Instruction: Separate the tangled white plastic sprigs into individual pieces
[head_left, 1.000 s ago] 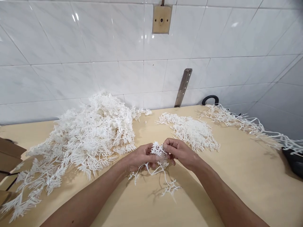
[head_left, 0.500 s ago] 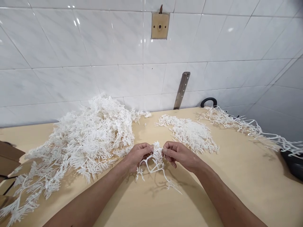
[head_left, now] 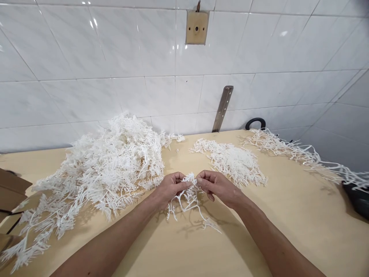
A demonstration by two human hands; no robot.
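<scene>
Between my hands, just above the tabletop, hangs a white branching plastic piece (head_left: pixel 188 200) with thin bare stems trailing down. My left hand (head_left: pixel 173 188) pinches its feathery top between thumb and fingers. From the other side, my right hand (head_left: pixel 215 185) has its thumb and forefinger closed at the same top part. A large heap of white frilly sprigs (head_left: pixel 115 161) lies to the left of my left hand. Beyond my right hand is a smaller, flatter pile of white sprigs (head_left: pixel 236 161).
Bare white stems (head_left: pixel 291 150) stretch along the tabletop's right back edge, near a black ring-shaped handle (head_left: pixel 255 123) and a black object (head_left: pixel 357 200). A cardboard box (head_left: pixel 13 188) stands at the left. A metal strip (head_left: pixel 223 109) leans against the tiled wall.
My left thumb has moved right, across the top of the white piece, closer to my right fingertips. The view has shifted slightly.
</scene>
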